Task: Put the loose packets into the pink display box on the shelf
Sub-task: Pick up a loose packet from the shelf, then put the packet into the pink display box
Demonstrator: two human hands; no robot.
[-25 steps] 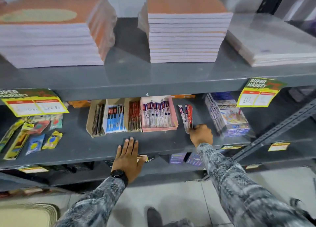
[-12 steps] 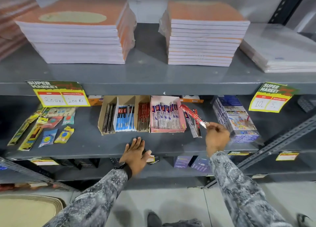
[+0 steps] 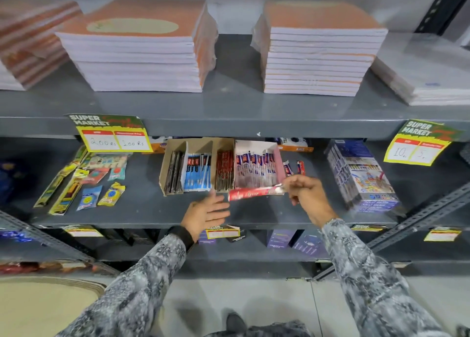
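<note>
While the right hand (image 3: 309, 197) pinches a red packet (image 3: 254, 193) crosswise, just in front of the pink box (image 3: 279, 164), the left hand (image 3: 206, 213) hovers open-palmed beside it. Two more packets (image 3: 293, 167) lie beside the box. Next, I judge, the packet needs turning lengthwise and sliding in.

Display box (image 3: 279, 162): pink. Held packet (image 3: 254, 192): red with white script. Shelf (image 3: 152, 207): dark grey. Sleeves (image 3: 368, 273): mottled grey and black. Notebook stacks (image 3: 142, 44): orange covers, white page edges. Price tags (image 3: 114, 136): yellow, red, green. Open carton (image 3: 175, 169): brown.
</note>
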